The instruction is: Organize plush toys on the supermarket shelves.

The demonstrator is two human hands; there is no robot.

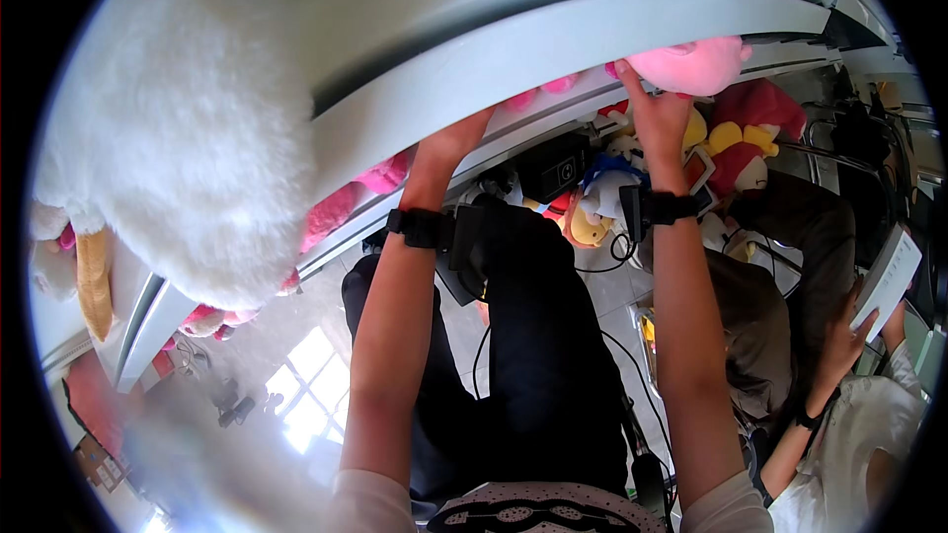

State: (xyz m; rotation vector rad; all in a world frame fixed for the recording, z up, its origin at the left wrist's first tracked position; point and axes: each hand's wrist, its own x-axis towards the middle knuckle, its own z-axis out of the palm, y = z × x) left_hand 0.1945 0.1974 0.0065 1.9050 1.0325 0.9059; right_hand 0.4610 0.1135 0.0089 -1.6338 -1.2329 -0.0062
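Observation:
A white metal shelf (548, 41) with a raised front lip crosses in front of me. My left hand (458, 139) reaches beneath this lip, and its fingers are hidden there. Pink plush pieces (537, 92) show just to the right of it, under the edge. At the shelf's right end, my right hand (659, 122) grips a pink plush toy (692, 66). Its thumb points up at the toy's left side, while the other fingers are out of sight. Each wrist wears a black strap with a small device.
A large white fluffy plush (185, 126) fills the left side. More pink plush (329, 215) sits low along the shelf. Below the right hand lie a black box (555, 166), a yellow plush head (589, 228) and cables. A seated person at right holds a white object (885, 285).

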